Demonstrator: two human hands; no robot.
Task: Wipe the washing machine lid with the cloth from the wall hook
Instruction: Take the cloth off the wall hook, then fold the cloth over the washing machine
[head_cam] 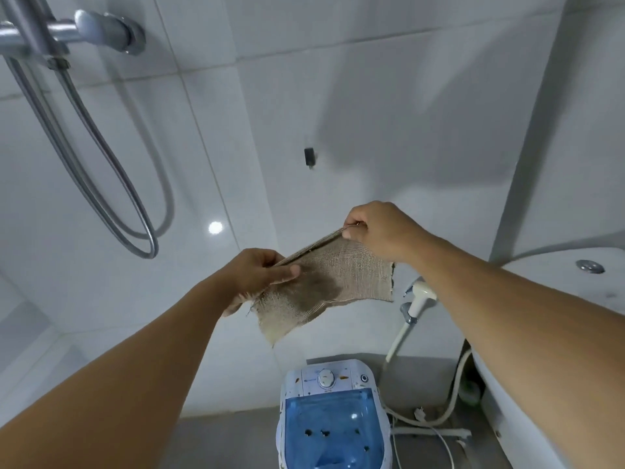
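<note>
A beige woven cloth [324, 282] with a dark damp patch hangs stretched between both hands, in front of the white tiled wall. My left hand [260, 272] pinches its lower left edge. My right hand [375, 231] grips its upper right corner, higher up. A small dark wall hook [309, 156] sits bare on the tiles above the cloth. Far below stands a small washing machine with a translucent blue lid [333, 431] that carries several dark spots, and a white control panel with a dial [326, 379].
A chrome shower fitting [105, 30] and looped hose [135, 211] hang at the upper left. A white toilet cistern [575, 282] stands at the right, with a bidet sprayer [419, 297] and hoses beside the machine. Grey floor lies around the machine.
</note>
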